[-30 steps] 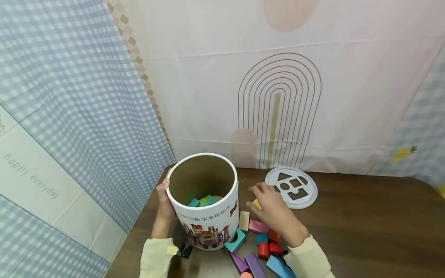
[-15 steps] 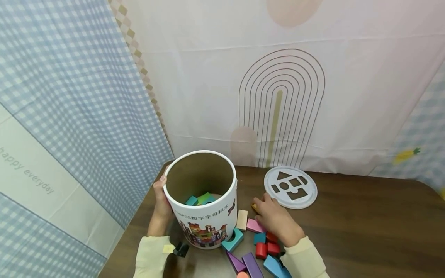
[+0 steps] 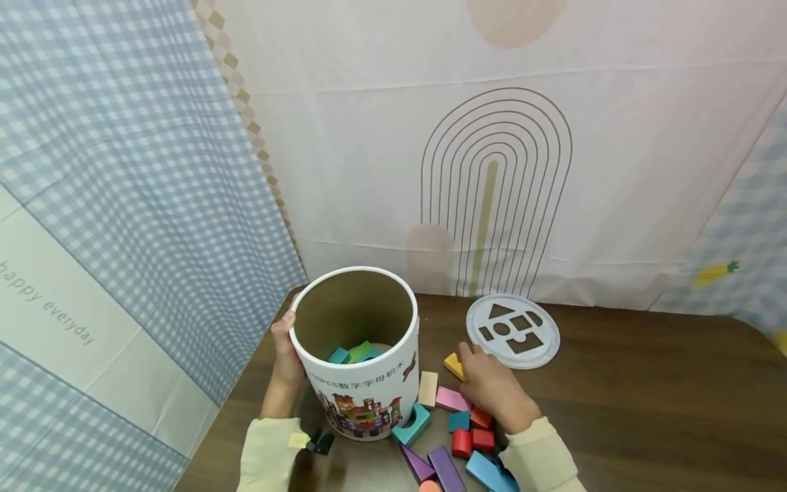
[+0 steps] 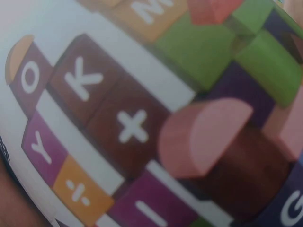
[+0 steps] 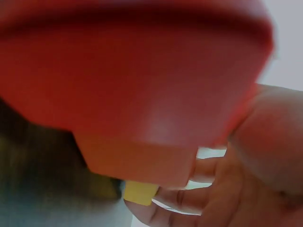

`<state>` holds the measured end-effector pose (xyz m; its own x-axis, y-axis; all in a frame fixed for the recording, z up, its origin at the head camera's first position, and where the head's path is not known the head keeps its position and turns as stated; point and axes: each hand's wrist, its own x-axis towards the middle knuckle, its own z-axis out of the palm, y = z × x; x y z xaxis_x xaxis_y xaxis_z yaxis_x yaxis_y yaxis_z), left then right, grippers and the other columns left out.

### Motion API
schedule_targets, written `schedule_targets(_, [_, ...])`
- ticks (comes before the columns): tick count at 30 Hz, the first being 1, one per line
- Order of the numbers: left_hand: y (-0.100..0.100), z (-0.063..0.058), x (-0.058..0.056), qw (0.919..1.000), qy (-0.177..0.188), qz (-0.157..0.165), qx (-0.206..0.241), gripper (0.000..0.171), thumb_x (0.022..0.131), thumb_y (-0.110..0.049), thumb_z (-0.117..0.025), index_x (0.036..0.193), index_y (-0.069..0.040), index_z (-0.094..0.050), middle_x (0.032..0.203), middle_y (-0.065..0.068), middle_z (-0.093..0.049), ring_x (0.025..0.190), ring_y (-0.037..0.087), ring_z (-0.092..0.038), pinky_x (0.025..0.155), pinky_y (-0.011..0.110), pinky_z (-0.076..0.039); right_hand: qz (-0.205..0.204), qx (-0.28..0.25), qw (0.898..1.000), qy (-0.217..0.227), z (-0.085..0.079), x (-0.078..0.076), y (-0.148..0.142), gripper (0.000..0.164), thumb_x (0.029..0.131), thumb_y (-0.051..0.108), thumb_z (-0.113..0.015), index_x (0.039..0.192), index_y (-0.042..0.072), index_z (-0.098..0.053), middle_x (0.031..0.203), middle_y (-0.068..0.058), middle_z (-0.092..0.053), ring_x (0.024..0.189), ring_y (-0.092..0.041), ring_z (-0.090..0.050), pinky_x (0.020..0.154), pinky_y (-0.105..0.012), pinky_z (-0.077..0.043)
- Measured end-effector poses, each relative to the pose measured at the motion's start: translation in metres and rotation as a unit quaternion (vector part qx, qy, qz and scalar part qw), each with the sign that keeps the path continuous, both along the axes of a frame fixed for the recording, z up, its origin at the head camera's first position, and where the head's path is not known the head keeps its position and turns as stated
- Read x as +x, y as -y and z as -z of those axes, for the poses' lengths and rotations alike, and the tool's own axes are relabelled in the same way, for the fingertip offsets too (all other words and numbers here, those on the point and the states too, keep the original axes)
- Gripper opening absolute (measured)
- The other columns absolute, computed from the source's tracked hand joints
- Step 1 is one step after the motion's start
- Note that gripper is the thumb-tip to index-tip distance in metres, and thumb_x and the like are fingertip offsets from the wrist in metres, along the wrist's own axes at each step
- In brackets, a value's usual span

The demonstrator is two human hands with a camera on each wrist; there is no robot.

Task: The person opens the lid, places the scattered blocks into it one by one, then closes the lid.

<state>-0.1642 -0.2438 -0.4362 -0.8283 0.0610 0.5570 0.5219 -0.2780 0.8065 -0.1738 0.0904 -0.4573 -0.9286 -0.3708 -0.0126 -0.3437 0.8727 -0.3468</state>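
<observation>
A white printed bucket [image 3: 369,389] stands on the table with several blocks inside. My left hand [image 3: 287,359] grips its left side near the rim, and its printed wall [image 4: 137,127] fills the left wrist view. My right hand [image 3: 494,386] is low over the table, fingertips at a yellow block [image 3: 453,366]. The right wrist view shows the yellow block [image 5: 140,193] against the fingers [image 5: 184,201]; whether they pinch it is unclear. Red blocks [image 5: 142,85] loom close to that camera, under the hand.
Beside the bucket lie a beige block [image 3: 427,389], a pink block [image 3: 452,399], a teal arch block [image 3: 412,425], red cylinders [image 3: 462,443], purple blocks [image 3: 447,468] and a blue block [image 3: 488,471]. A white lid with shaped holes [image 3: 541,352] lies behind my right hand. Curtains hang behind the table.
My right hand has come down to the yellow block, then shifted slightly right, leaving more of the block showing. My left hand keeps its hold on the bucket.
</observation>
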Motion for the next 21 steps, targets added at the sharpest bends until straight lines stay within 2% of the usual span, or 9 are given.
schedule_targets(6, [0.003,0.003,-0.002,1.0000,0.003,-0.005,-0.007,0.062,0.099,-0.034,-0.011,0.145,0.001,-0.033,0.137,0.025,-0.042,0.123,0.035,-0.043,0.101,0.050,-0.038,0.030,-0.025,0.999,0.025,0.001,-0.004,0.001,0.045,0.075,0.020,-0.070,0.113,0.006,-0.051,0.096,-0.010,-0.050,0.072,-0.023,-0.052,0.069,-0.041,-0.051])
schedule_targets(11, [0.003,0.004,-0.001,0.9997,0.020,-0.010,-0.005,0.062,0.098,-0.035,-0.012,0.145,-0.001,-0.034,0.137,0.023,-0.042,0.122,0.033,-0.044,0.100,0.048,-0.038,0.036,-0.042,0.998,-0.007,-0.003,-0.003,0.002,0.039,0.075,0.024,-0.068,0.107,0.004,-0.056,0.089,-0.008,-0.048,0.064,-0.021,-0.048,0.060,-0.036,-0.046])
schedule_targets(15, [0.002,0.006,-0.001,0.9995,0.030,-0.013,-0.002,0.063,0.098,-0.037,-0.013,0.147,-0.003,-0.033,0.139,0.023,-0.040,0.123,0.032,-0.043,0.101,0.048,-0.037,0.042,-0.051,0.998,-0.022,-0.006,-0.002,0.003,0.031,0.075,0.026,-0.066,0.099,0.006,-0.060,0.084,-0.005,-0.049,0.063,-0.019,-0.047,0.059,-0.035,-0.044])
schedule_targets(21, [0.004,0.008,-0.004,0.9996,0.024,-0.010,-0.005,0.062,0.098,-0.038,-0.015,0.147,-0.005,-0.035,0.138,0.022,-0.042,0.123,0.033,-0.043,0.100,0.048,-0.038,0.048,-0.088,0.995,-0.029,-0.011,-0.004,0.004,0.032,0.076,0.025,-0.067,0.102,0.006,-0.064,0.085,-0.004,-0.055,0.065,-0.017,-0.048,0.059,-0.033,-0.044])
